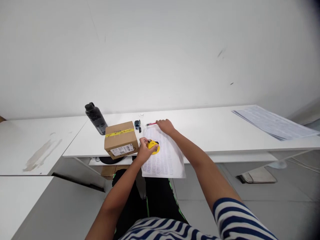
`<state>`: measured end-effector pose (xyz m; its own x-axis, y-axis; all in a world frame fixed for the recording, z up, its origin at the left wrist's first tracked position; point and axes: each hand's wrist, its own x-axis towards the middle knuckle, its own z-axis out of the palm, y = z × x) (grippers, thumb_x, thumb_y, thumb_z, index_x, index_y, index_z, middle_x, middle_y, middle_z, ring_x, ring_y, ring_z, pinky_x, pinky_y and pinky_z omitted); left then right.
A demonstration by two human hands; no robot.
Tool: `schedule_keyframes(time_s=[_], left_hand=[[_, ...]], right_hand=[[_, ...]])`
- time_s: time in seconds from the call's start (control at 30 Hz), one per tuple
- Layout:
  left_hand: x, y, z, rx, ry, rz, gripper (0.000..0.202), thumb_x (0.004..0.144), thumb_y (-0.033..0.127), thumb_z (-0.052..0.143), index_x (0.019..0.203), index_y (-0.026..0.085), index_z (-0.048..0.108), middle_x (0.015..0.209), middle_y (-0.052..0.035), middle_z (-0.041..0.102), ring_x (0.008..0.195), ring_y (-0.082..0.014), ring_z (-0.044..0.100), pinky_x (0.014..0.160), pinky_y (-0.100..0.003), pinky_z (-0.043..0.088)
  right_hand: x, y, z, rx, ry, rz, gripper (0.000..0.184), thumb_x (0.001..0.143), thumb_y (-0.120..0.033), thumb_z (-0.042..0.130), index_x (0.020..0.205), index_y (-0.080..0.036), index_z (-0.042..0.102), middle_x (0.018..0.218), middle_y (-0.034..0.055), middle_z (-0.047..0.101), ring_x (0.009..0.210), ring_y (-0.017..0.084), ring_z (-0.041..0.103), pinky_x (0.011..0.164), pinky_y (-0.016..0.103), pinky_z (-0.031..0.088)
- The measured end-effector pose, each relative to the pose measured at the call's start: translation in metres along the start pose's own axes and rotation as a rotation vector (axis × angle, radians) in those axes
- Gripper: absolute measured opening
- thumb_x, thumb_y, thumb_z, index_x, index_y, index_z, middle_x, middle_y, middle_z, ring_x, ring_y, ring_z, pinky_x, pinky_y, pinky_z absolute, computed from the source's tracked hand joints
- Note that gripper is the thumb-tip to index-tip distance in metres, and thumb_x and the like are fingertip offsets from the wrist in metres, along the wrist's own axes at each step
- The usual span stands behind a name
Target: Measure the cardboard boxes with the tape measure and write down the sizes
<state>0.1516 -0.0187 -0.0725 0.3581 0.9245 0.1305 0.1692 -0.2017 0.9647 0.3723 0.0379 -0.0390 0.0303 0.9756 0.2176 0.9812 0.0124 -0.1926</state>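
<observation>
My left hand (pixel 145 149) is closed around a yellow tape measure (pixel 155 148), held over the printed paper sheets (pixel 163 163). Those sheets lie on the white table and hang past its front edge above my lap. Farther back, near the top of the sheets, my right hand (pixel 165 126) grips a thin red pen-like stick (pixel 151 124) with a dark tip pointing left. Whether it is a pen or a marker I cannot tell. Just left of my left hand stands a taped cardboard box (pixel 120 138) with a shipping label.
A dark water bottle (pixel 96 118) stands behind the box. Small dark blue and black items (pixel 137 125) lie between box and pen, with a small white piece (pixel 141 115) behind. Large printed sheets (pixel 272 123) cover the table's right end. A wall rises behind the table (pixel 207 126).
</observation>
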Motion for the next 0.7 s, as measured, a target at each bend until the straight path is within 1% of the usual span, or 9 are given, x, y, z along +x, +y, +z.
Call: schedule_keyframes(time_s=[0.1, 0.13, 0.2, 0.23, 0.33, 0.4, 0.47, 0.53, 0.7], left_hand=[[0.014, -0.011, 0.007, -0.078, 0.009, -0.034, 0.057, 0.070, 0.044, 0.077, 0.102, 0.024, 0.034, 0.084, 0.0030, 0.060, 0.071, -0.0131, 0.063, 0.070, -0.028, 0.051], [0.016, -0.015, 0.008, -0.110, 0.002, -0.035, 0.055, 0.072, 0.045, 0.075, 0.102, 0.024, 0.034, 0.086, 0.0026, 0.060, 0.072, -0.0128, 0.063, 0.069, -0.027, 0.051], [0.019, -0.020, 0.008, -0.162, -0.014, -0.025, 0.054, 0.076, 0.048, 0.071, 0.106, 0.024, 0.034, 0.090, 0.0014, 0.061, 0.074, -0.0127, 0.063, 0.069, -0.026, 0.051], [0.020, -0.022, 0.007, -0.174, -0.021, -0.018, 0.054, 0.077, 0.049, 0.070, 0.110, 0.024, 0.036, 0.091, 0.0009, 0.062, 0.076, -0.0129, 0.064, 0.069, -0.026, 0.051], [0.022, -0.022, 0.005, -0.145, -0.043, -0.006, 0.063, 0.079, 0.051, 0.068, 0.128, 0.022, 0.041, 0.091, -0.0003, 0.062, 0.077, -0.0139, 0.063, 0.071, -0.027, 0.051], [0.023, -0.019, 0.003, -0.089, -0.048, -0.003, 0.070, 0.081, 0.051, 0.066, 0.140, 0.022, 0.041, 0.093, -0.0015, 0.064, 0.079, -0.0151, 0.062, 0.075, -0.028, 0.052], [0.022, -0.014, 0.002, -0.035, -0.048, 0.002, 0.074, 0.083, 0.051, 0.064, 0.146, 0.023, 0.040, 0.099, -0.0031, 0.066, 0.084, -0.0164, 0.062, 0.080, -0.030, 0.052], [0.022, -0.011, 0.002, -0.011, -0.044, 0.002, 0.075, 0.083, 0.051, 0.064, 0.149, 0.023, 0.040, 0.103, -0.0043, 0.067, 0.087, -0.0173, 0.062, 0.083, -0.030, 0.052], [0.021, -0.010, 0.002, -0.008, -0.057, -0.016, 0.075, 0.084, 0.053, 0.063, 0.150, 0.025, 0.039, 0.110, -0.0052, 0.067, 0.087, -0.0166, 0.062, 0.082, -0.029, 0.053]], right_hand=[[-0.024, 0.026, 0.005, 0.160, 0.208, 0.227, 0.030, 0.095, -0.022, 0.035, 0.115, -0.011, 0.054, 0.102, 0.0162, 0.068, 0.082, 0.022, 0.060, 0.076, 0.034, 0.040], [-0.033, 0.033, 0.008, 0.255, 0.282, 0.291, 0.029, 0.094, -0.025, 0.036, 0.113, -0.013, 0.054, 0.100, 0.0136, 0.068, 0.078, 0.020, 0.059, 0.074, 0.033, 0.041], [-0.050, 0.041, 0.015, 0.547, 0.418, 0.386, 0.025, 0.089, -0.035, 0.043, 0.103, -0.017, 0.054, 0.094, 0.0072, 0.066, 0.074, 0.017, 0.056, 0.073, 0.030, 0.043], [-0.057, 0.043, 0.019, 0.690, 0.455, 0.410, 0.024, 0.087, -0.039, 0.046, 0.096, -0.019, 0.054, 0.088, 0.0044, 0.065, 0.073, 0.016, 0.055, 0.072, 0.029, 0.043], [-0.068, 0.041, 0.028, 0.962, 0.476, 0.453, 0.029, 0.084, -0.049, 0.047, 0.081, -0.021, 0.054, 0.069, -0.0011, 0.057, 0.072, 0.016, 0.054, 0.074, 0.029, 0.044], [-0.068, 0.039, 0.030, 0.972, 0.450, 0.474, 0.033, 0.085, -0.050, 0.044, 0.074, -0.021, 0.054, 0.062, -0.0018, 0.054, 0.070, 0.016, 0.053, 0.074, 0.029, 0.044], [-0.066, 0.039, 0.029, 0.979, 0.436, 0.505, 0.035, 0.085, -0.051, 0.044, 0.067, -0.022, 0.053, 0.061, -0.0015, 0.053, 0.068, 0.016, 0.052, 0.072, 0.029, 0.043], [-0.065, 0.040, 0.027, 0.978, 0.427, 0.533, 0.036, 0.084, -0.050, 0.046, 0.064, -0.022, 0.052, 0.060, -0.0014, 0.053, 0.066, 0.016, 0.050, 0.070, 0.029, 0.042], [-0.068, 0.039, 0.023, 0.971, 0.403, 0.552, 0.034, 0.084, -0.047, 0.047, 0.062, -0.022, 0.053, 0.060, -0.0016, 0.052, 0.065, 0.016, 0.047, 0.070, 0.030, 0.041]])
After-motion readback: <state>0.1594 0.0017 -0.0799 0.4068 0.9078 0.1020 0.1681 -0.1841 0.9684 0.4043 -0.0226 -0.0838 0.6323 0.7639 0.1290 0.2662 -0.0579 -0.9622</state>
